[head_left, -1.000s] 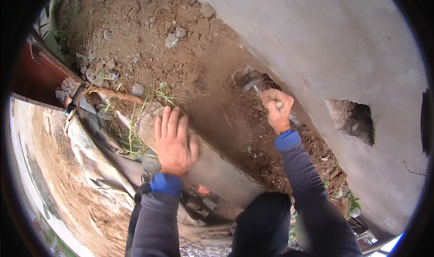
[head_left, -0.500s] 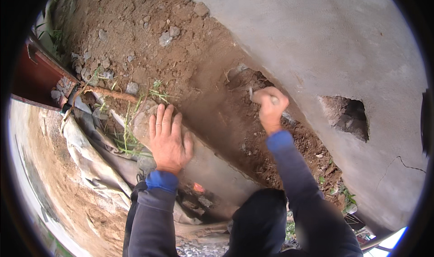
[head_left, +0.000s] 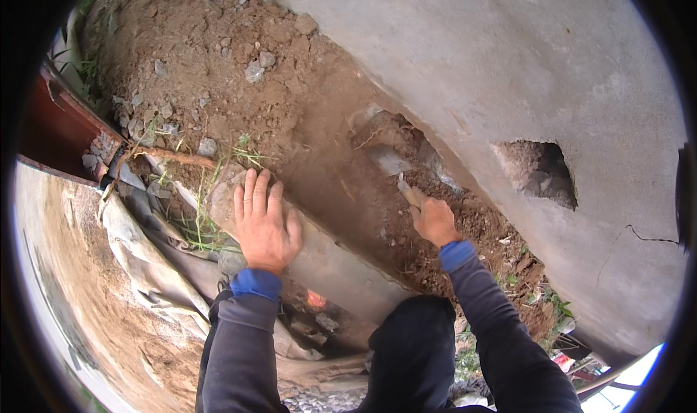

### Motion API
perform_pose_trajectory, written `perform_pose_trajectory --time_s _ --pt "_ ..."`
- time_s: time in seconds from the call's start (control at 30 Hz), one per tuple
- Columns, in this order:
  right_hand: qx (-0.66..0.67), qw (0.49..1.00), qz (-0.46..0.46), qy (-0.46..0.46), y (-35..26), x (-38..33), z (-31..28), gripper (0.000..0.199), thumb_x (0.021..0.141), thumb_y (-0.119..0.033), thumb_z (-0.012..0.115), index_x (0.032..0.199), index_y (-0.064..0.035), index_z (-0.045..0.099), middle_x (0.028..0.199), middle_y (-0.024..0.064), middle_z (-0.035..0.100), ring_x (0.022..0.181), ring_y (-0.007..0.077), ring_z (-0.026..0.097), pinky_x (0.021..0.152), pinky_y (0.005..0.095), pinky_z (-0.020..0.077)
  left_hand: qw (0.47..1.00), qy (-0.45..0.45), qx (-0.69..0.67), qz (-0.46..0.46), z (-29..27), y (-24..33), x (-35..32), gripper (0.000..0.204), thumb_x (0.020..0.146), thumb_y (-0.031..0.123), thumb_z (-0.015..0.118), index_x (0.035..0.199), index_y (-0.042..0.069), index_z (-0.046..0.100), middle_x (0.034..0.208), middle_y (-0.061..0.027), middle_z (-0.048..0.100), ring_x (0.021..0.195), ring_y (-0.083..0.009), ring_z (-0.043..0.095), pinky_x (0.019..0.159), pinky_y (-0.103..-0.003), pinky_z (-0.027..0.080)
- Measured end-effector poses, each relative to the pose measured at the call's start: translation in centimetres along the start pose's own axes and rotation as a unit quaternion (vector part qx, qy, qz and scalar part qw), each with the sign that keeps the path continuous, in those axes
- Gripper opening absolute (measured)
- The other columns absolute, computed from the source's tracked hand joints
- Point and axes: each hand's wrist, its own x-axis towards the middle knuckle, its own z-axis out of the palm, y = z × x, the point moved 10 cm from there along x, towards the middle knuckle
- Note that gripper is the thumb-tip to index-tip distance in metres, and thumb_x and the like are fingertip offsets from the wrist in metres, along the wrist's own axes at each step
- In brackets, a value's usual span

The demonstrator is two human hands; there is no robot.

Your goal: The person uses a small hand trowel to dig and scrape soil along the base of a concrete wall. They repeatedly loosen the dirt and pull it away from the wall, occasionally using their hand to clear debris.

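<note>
My left hand (head_left: 266,231) lies flat with fingers stretched on a concrete slab edge (head_left: 348,271). Wrapped round a wooden handle, my right hand (head_left: 437,222) holds a trowel (head_left: 390,162). Its grey metal blade rests against loose brown soil in a dug trench (head_left: 327,173), close to the foot of the grey wall. Just beyond the blade is a hollow (head_left: 396,131) in the soil under the wall's lower edge, with thin roots showing. The blade's tip may be partly covered by soil.
The grey wall (head_left: 465,57) rises on the right, with a square hole (head_left: 548,173) broken through it. At far left stands a rusty red metal channel (head_left: 62,126). Crumpled cloth sheeting (head_left: 138,246), a root (head_left: 174,156), grass and several stones lie near the slab. My knee (head_left: 414,340) is below.
My right hand has dropped back slightly toward me and turned, so the trowel's blade now shows. My left hand stays on the slab. The whole view has shifted a little.
</note>
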Motion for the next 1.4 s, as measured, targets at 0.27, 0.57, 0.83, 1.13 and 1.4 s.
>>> perform_pose_trajectory --time_s 0.27,0.57,0.83,1.13,1.4 --pt "0.052 0.996 -0.037 0.058 0.3 0.0 -0.5 0.055 0.095 -0.014 0.071 0.149 -0.0173 0.062 0.108 0.0282 0.072 0.096 0.0482 0.071 0.08 0.0526 0.0591 0.999 0.019 0.03 0.034 -0.4 0.9 0.5 0.057 0.09 0.028 0.061 0.137 -0.004 0.061 0.156 -0.0237 0.051 0.156 -0.0433 0.035 0.128 -0.06 0.023" --pt "0.204 0.976 -0.025 0.066 9.7 -10.3 -3.6 0.051 0.095 -0.009 0.072 0.145 -0.0186 0.066 0.125 0.0266 0.07 0.109 0.0485 0.068 0.085 0.0521 0.0591 0.999 -0.018 0.032 0.004 0.6 0.5 0.0 0.058 0.089 0.028 0.061 0.137 -0.005 0.06 0.158 -0.0234 0.049 0.157 -0.0446 0.033 0.129 -0.061 0.02" --pt "0.184 0.98 0.069 0.017 2.1 -1.0 8.9 0.052 0.097 -0.017 0.073 0.147 -0.0095 0.061 0.115 0.0323 0.071 0.104 0.0496 0.07 0.082 0.0544 0.0587 1.0 -0.007 0.019 0.016 0.3 0.1 -0.1 0.058 0.088 0.029 0.06 0.136 -0.002 0.061 0.155 -0.0237 0.051 0.154 -0.0455 0.037 0.127 -0.062 0.024" --pt "0.222 0.97 -0.051 0.087 3.5 -3.8 6.0 0.052 0.101 -0.021 0.07 0.151 -0.0113 0.061 0.118 0.0257 0.074 0.1 0.0382 0.073 0.087 0.0446 0.0581 0.999 -0.007 0.043 0.002 0.6 0.4 -0.2 0.057 0.089 0.029 0.061 0.136 -0.004 0.062 0.156 -0.0235 0.05 0.156 -0.0454 0.035 0.128 -0.061 0.023" --pt "0.579 0.799 0.143 -0.079 1.7 -0.6 8.8 0.052 0.109 -0.039 0.062 0.156 -0.0166 0.058 0.072 0.0025 0.054 0.045 0.011 0.047 0.04 0.0288 0.0391 1.0 -0.005 0.017 0.007 0.4 0.1 0.1 0.057 0.088 0.03 0.062 0.135 -0.003 0.063 0.155 -0.0232 0.052 0.154 -0.0447 0.037 0.127 -0.061 0.024"
